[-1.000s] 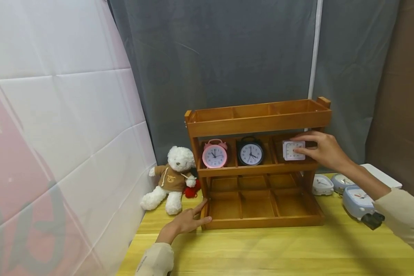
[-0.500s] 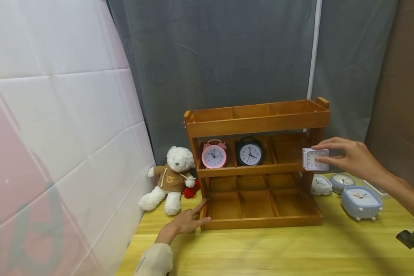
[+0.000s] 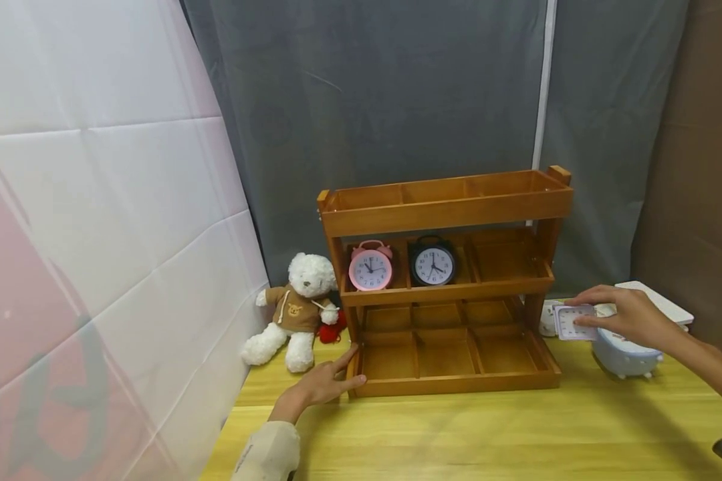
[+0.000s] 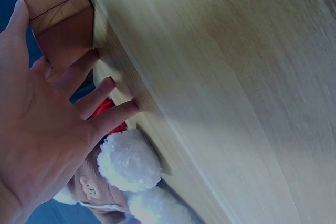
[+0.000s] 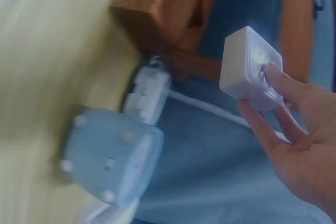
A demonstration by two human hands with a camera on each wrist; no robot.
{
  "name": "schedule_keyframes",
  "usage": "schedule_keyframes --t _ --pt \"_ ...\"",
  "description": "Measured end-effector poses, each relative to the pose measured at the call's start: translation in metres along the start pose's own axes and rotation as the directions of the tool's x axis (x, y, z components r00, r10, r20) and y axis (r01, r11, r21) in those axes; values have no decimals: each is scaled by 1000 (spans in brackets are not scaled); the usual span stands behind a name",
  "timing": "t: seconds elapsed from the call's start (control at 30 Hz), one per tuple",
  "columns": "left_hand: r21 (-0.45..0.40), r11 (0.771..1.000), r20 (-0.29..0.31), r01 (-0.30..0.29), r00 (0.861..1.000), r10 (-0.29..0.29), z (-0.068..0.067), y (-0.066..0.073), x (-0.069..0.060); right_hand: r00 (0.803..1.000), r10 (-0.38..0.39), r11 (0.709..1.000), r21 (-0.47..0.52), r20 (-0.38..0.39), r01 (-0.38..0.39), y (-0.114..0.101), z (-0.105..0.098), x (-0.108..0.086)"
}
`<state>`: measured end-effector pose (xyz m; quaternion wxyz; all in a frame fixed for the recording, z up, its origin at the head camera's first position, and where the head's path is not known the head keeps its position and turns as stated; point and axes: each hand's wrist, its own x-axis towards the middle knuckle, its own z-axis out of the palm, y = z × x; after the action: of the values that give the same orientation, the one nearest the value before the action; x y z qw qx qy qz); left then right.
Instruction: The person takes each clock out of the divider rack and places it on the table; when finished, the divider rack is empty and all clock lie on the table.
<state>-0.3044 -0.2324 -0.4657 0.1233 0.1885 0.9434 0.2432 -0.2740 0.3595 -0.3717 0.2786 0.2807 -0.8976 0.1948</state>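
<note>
My right hand (image 3: 640, 319) pinches a small square white clock (image 3: 574, 322) between thumb and fingers, to the right of the wooden shelf (image 3: 451, 385). In the right wrist view the same clock (image 5: 251, 69) hangs in the air from my right hand (image 5: 307, 140). My left hand (image 3: 319, 385) rests with fingers spread against the shelf's lower left corner; in the left wrist view, fingertips of the left hand (image 4: 50, 114) touch the table. A pink clock (image 3: 370, 270) and a black clock (image 3: 433, 265) stand in the middle tier's left and centre compartments.
A white teddy bear (image 3: 301, 310) in a brown hoodie sits left of the shelf, beside a red item (image 3: 331, 331). Right of the shelf stand a blue clock (image 3: 624, 357), a white clock (image 3: 547, 319) and a white flat object (image 3: 658, 304). A grey curtain (image 3: 385, 100) hangs behind.
My right hand has carried the square clock out of the middle tier's right compartment, rightward and down, over the clocks beside the shelf. The left hand has stayed at the shelf's corner.
</note>
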Motion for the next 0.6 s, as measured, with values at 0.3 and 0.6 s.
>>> schedule_keyframes --t 0.3,0.6 --pt "0 1000 -5 -22 1000 22 0 0 0 996 -87 996 38 18 87 32 33 -13" --pt "-9 1000 -3 3 1000 -3 0 -1 0 990 -142 978 155 -2 140 46 62 -17"
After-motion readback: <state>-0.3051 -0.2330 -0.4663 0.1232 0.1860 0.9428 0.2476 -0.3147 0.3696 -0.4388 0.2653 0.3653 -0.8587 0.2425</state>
